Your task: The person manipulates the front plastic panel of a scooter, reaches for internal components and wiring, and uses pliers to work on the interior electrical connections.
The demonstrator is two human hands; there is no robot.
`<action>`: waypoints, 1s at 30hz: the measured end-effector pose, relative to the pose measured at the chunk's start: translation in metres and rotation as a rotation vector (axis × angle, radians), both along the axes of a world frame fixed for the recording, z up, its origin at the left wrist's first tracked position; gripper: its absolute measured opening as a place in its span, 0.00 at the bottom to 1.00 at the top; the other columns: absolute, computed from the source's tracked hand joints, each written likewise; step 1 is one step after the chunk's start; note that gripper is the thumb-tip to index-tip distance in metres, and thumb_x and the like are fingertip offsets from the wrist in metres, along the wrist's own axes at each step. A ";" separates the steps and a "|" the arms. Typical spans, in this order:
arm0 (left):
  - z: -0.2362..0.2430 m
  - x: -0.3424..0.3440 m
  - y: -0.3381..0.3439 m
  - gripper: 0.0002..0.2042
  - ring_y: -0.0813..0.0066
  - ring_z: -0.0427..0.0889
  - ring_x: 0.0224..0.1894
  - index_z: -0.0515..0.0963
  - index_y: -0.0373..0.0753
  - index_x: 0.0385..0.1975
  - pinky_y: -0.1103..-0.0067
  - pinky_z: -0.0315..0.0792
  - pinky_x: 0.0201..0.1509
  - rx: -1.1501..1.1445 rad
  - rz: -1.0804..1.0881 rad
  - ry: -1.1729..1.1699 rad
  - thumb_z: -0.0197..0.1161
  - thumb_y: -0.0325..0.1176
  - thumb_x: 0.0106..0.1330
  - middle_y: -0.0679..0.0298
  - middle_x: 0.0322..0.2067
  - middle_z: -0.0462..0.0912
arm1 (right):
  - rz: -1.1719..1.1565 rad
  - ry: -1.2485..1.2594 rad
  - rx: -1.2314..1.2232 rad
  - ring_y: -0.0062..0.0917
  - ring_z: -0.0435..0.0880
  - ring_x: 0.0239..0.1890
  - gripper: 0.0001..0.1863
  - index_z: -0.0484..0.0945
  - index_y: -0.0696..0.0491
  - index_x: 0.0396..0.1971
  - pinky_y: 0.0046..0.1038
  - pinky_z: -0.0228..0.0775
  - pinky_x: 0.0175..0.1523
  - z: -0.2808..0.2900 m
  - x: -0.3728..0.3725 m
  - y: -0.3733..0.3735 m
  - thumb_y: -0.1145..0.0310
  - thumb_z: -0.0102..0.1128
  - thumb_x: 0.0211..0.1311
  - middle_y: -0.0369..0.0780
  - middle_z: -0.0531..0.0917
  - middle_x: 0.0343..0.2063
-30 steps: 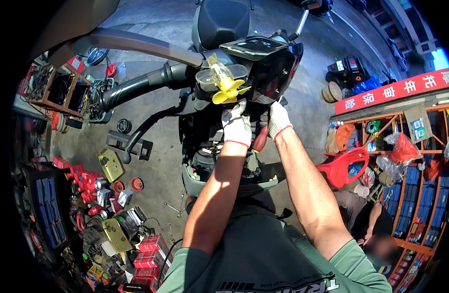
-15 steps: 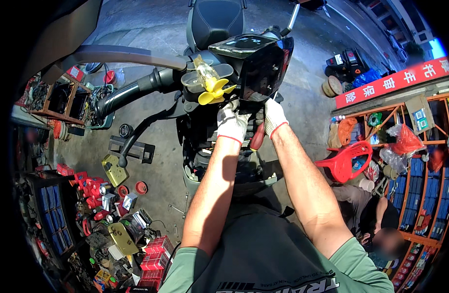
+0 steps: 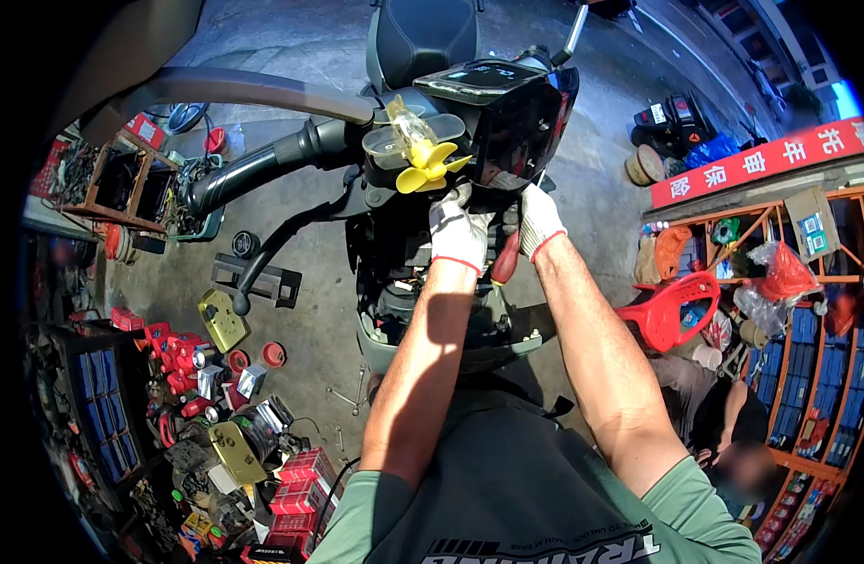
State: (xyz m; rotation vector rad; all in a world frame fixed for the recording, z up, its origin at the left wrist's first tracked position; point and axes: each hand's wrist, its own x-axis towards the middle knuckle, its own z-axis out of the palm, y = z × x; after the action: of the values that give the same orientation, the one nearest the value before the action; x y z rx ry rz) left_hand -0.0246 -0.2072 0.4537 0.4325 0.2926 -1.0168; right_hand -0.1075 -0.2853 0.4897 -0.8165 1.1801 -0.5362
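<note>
My two white-gloved hands meet the underside of the scooter's black front dash panel (image 3: 516, 122). My left hand (image 3: 457, 230) is closed, its fingers curled up at the panel's lower edge; what they grip is hidden. To its right, my right hand (image 3: 542, 218) is closed, with its fingertips in shade under the same edge. A screwdriver with a red handle (image 3: 506, 260) sticks out from its curled fingers, handle end toward me; its shaft is out of sight. Below the hands, the scooter's front body (image 3: 408, 301) lies opened, showing dark inner parts.
A yellow propeller (image 3: 432, 167) sits on the handlebar, left of the dash. The brake lever (image 3: 272, 254) reaches out to the left. On the floor are a black bracket (image 3: 263, 282), wrenches (image 3: 357, 395) and red boxes (image 3: 300, 493). A person (image 3: 732, 423) crouches at right near a red plastic seat (image 3: 671, 310).
The view has shifted slightly, so the scooter appears a little farther right. Both hands stay at the dash's lower edge, with little visible change in their grip.
</note>
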 end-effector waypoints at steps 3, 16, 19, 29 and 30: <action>-0.011 0.006 -0.002 0.13 0.52 0.76 0.49 0.72 0.34 0.44 0.55 0.70 0.56 0.057 -0.012 -0.127 0.43 0.29 0.64 0.49 0.47 0.75 | 0.001 0.007 0.013 0.21 0.64 0.11 0.14 0.70 0.48 0.19 0.27 0.54 0.16 -0.001 -0.001 0.000 0.57 0.59 0.56 0.33 0.66 0.11; 0.018 0.005 -0.008 0.12 0.51 0.74 0.49 0.71 0.35 0.42 0.52 0.68 0.57 0.089 0.026 0.184 0.43 0.29 0.64 0.51 0.47 0.74 | -0.042 0.000 -0.050 0.22 0.65 0.11 0.16 0.68 0.48 0.17 0.27 0.53 0.16 -0.012 -0.003 -0.007 0.55 0.60 0.54 0.33 0.65 0.12; 0.016 0.009 -0.007 0.12 0.51 0.75 0.48 0.72 0.35 0.42 0.52 0.69 0.56 0.114 0.068 0.143 0.43 0.29 0.64 0.50 0.45 0.75 | -0.044 0.024 -0.012 0.23 0.63 0.08 0.16 0.68 0.48 0.16 0.29 0.55 0.14 0.003 0.005 0.003 0.55 0.60 0.54 0.33 0.66 0.10; 0.024 0.002 -0.009 0.14 0.52 0.73 0.53 0.73 0.35 0.49 0.54 0.69 0.57 0.059 0.018 0.058 0.44 0.32 0.69 0.51 0.51 0.74 | -0.043 0.006 0.033 0.23 0.61 0.08 0.17 0.66 0.46 0.16 0.28 0.53 0.14 0.006 0.004 0.003 0.54 0.56 0.57 0.32 0.63 0.08; 0.026 0.001 -0.010 0.15 0.52 0.73 0.53 0.72 0.35 0.49 0.54 0.68 0.58 0.078 0.028 0.081 0.44 0.32 0.68 0.51 0.51 0.74 | -0.048 -0.013 0.034 0.23 0.61 0.07 0.17 0.66 0.46 0.16 0.29 0.54 0.13 0.001 0.002 0.000 0.53 0.59 0.55 0.33 0.64 0.08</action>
State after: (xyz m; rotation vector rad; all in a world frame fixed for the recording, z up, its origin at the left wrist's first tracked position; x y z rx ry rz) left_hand -0.0240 -0.2167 0.4799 0.4570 0.4110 -0.9993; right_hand -0.1055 -0.2857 0.4902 -0.7560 1.1960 -0.5587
